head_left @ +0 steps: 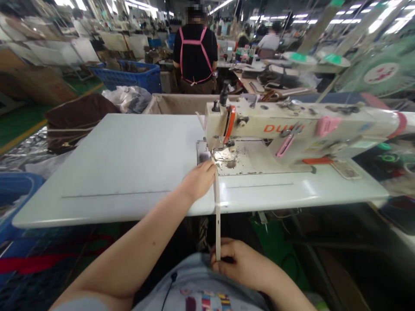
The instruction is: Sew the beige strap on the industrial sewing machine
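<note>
The white strap point(217, 207) runs straight from the presser foot point(223, 149) toward you and off the table point(129, 164) edge. Your left hand point(199, 179) pinches it just short of the foot. Your right hand point(238, 261) is closed on its lower end, well back from the foot. Judged: the strap is being aligned at the foot. Feeding calls for even tension, with your fingers kept off the foot.

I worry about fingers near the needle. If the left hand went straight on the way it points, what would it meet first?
Most likely the presser foot of the sewing machine: the left hand, pinching the white strap, points along it toward that spot, close ahead. Depth is hard to judge.
</note>
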